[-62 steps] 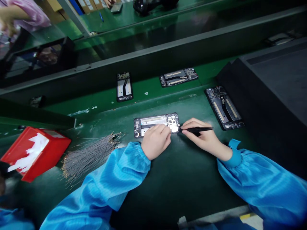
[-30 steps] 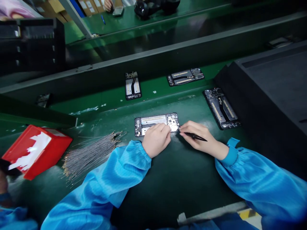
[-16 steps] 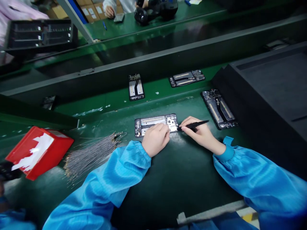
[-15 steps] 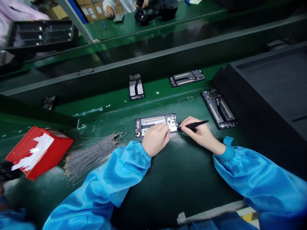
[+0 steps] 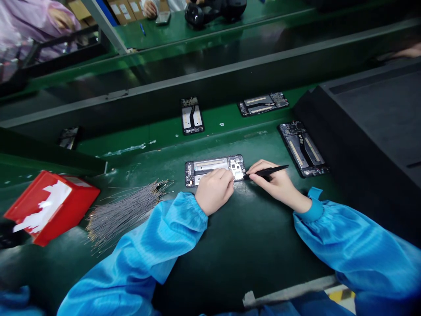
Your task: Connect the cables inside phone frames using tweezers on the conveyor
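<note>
An opened phone [image 5: 210, 164] lies lengthwise on the green bench, its circuit board at the right end. My left hand [image 5: 215, 188] rests over its near edge with fingers curled together; the fingertips are hidden, so what they pinch is unclear. My right hand [image 5: 274, 182] grips black tweezers [image 5: 275, 169], whose tips reach the board's right end. Left of my left hand lies a bundle of thin grey cables [image 5: 126, 215] with small metal ends.
Other opened phones, one upright [image 5: 192, 117] and one lengthwise [image 5: 263, 104], lie on the green strip behind. A third phone [image 5: 303, 150] sits beside a large black box [image 5: 355, 145]. At left stands a red bin [image 5: 75, 199]. Co-workers' hands [image 5: 62, 18] show across the bench.
Both phones on the strip behind have slid right. Across the bench, the co-worker's black tray has tilted and a hand has come into view. My hands stay nearly still on the phone.
</note>
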Demonstrator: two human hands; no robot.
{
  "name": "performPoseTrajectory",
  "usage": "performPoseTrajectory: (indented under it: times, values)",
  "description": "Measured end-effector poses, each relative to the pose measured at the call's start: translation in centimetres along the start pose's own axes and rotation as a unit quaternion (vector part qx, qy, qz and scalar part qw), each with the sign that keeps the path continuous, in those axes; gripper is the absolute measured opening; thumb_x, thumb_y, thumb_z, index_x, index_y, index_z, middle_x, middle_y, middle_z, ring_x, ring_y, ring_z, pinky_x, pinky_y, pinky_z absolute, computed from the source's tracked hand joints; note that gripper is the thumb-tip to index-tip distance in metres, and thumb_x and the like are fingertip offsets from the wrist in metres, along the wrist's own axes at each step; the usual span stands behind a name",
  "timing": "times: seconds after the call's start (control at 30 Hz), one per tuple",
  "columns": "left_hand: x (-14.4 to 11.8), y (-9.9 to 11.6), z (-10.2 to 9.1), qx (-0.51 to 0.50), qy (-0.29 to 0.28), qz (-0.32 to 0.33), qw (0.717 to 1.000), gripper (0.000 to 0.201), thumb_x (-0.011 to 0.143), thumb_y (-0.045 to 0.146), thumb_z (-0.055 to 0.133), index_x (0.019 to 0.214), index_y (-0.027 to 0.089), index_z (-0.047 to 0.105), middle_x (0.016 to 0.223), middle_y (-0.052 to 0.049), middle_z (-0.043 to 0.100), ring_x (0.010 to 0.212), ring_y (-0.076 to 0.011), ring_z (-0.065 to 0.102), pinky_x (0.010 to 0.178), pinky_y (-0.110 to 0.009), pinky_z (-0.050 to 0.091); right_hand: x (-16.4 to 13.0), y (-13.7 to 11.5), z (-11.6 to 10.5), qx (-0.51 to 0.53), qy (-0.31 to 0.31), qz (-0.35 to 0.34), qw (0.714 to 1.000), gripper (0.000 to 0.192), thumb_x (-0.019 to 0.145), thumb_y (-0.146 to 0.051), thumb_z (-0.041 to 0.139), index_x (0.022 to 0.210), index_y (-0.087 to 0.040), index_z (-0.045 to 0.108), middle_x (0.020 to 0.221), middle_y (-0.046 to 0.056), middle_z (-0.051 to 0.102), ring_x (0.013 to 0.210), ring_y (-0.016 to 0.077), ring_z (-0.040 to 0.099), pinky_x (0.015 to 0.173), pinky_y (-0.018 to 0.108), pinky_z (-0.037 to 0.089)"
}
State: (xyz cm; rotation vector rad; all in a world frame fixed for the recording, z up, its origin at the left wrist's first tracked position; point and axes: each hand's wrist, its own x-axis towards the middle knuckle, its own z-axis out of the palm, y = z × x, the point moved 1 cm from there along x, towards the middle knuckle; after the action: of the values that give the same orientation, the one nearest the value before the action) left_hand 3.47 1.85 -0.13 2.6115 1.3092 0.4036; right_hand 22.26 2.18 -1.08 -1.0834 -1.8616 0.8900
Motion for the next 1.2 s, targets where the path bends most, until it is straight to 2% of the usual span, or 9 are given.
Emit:
performPoseTrajectory:
  times: [0.4, 0.53, 0.63, 0.7, 0.8, 0.93, 1.07, 1.2]
  values:
    - [0.0, 0.0, -0.1, 0.005, -0.013, -0.001, 1.0, 0.011, 0.081, 0.018, 0.041, 0.075, 0.017, 0.051, 0.073, -0.001, 0.052, 0.07, -0.0146, 0.05, 0.065, -0.025, 0.04, -0.3, -1.0, 0.2, -0.069, -0.051, -0.101, 0.991, 0.009, 0.078, -0.012, 0.053, 0.083, -0.02, 0.055, 0.081, 0.004, 0.058, 0.074, 0.0151, 0.055, 0.065, 0.03, 0.045]
    - [0.0, 0.0, -0.2, 0.002, -0.008, 0.0, 1.0, 0.011, 0.081, 0.017, 0.042, 0.075, 0.017, 0.051, 0.072, -0.001, 0.052, 0.07, -0.0145, 0.05, 0.065, -0.025, 0.04, 0.2, -1.1, -0.1, -0.048, -0.051, -0.085, 0.994, 0.006, 0.079, -0.014, 0.052, 0.081, -0.019, 0.055, 0.079, 0.004, 0.057, 0.074, 0.015, 0.055, 0.066, 0.03, 0.046]
    - [0.1, -0.2, -0.1, 0.001, -0.009, -0.003, 1.0, 0.01, 0.081, 0.017, 0.042, 0.076, 0.017, 0.05, 0.072, -0.001, 0.052, 0.069, -0.0142, 0.05, 0.064, -0.025, 0.04, 1.4, -1.0, -0.7, -0.037, -0.044, -0.066, 0.996, 0.013, 0.082, -0.013, 0.046, 0.083, -0.02, 0.057, 0.088, 0.005, 0.059, 0.084, 0.0166, 0.056, 0.075, 0.034, 0.047]
    - [0.2, -0.3, 0.0, 0.006, -0.01, -0.011, 1.0, 0.009, 0.081, 0.017, 0.042, 0.077, 0.017, 0.05, 0.073, -0.001, 0.053, 0.07, -0.0143, 0.051, 0.064, -0.024, 0.04, 2.4, -0.8, -1.0, -0.067, -0.073, -0.071, 0.992, 0.023, 0.081, -0.01, 0.044, 0.095, -0.022, 0.058, 0.106, 0.007, 0.057, 0.1, 0.0185, 0.053, 0.086, 0.037, 0.044]
    - [0.4, -0.5, 0.0, 0.011, -0.015, -0.022, 1.0, 0.007, 0.082, 0.017, 0.043, 0.078, 0.018, 0.049, 0.075, -0.001, 0.054, 0.071, -0.0146, 0.053, 0.063, -0.025, 0.041, 3.6, -0.4, -1.0, -0.151, -0.166, -0.079, 0.971, 0.044, 0.076, -0.013, 0.05, 0.118, -0.026, 0.049, 0.126, 0.007, 0.045, 0.116, 0.0234, 0.042, 0.095, 0.043, 0.038]
    - [0.6, -0.5, 0.0, 0.008, -0.016, -0.025, 1.0, 0.007, 0.082, 0.017, 0.043, 0.079, 0.018, 0.049, 0.075, -0.001, 0.055, 0.071, -0.0144, 0.053, 0.064, -0.024, 0.041, 4.1, 0.0, -0.6, -0.201, -0.216, -0.079, 0.952, 0.055, 0.074, -0.018, 0.055, 0.127, -0.026, 0.041, 0.127, 0.008, 0.043, 0.117, 0.0251, 0.041, 0.094, 0.043, 0.039]
    - [0.6, -0.5, -0.2, -0.006, -0.017, -0.033, 0.999, 0.008, 0.083, 0.017, 0.043, 0.08, 0.017, 0.05, 0.075, -0.001, 0.056, 0.072, -0.0145, 0.054, 0.064, -0.024, 0.041, 4.0, -0.1, -0.5, -0.198, -0.221, -0.088, 0.951, 0.057, 0.072, -0.014, 0.053, 0.126, -0.026, 0.041, 0.124, 0.008, 0.043, 0.115, 0.0241, 0.043, 0.093, 0.039, 0.04]
    - [0.2, -0.7, -0.2, -0.046, -0.022, -0.009, 0.999, 0.016, 0.084, 0.017, 0.041, 0.093, 0.018, 0.054, 0.082, -0.002, 0.058, 0.077, -0.0143, 0.055, 0.068, -0.025, 0.041, 4.1, -0.3, -0.5, -0.183, -0.222, -0.077, 0.955, 0.057, 0.07, -0.012, 0.053, 0.124, -0.023, 0.04, 0.121, 0.009, 0.043, 0.109, 0.0231, 0.047, 0.089, 0.036, 0.043]
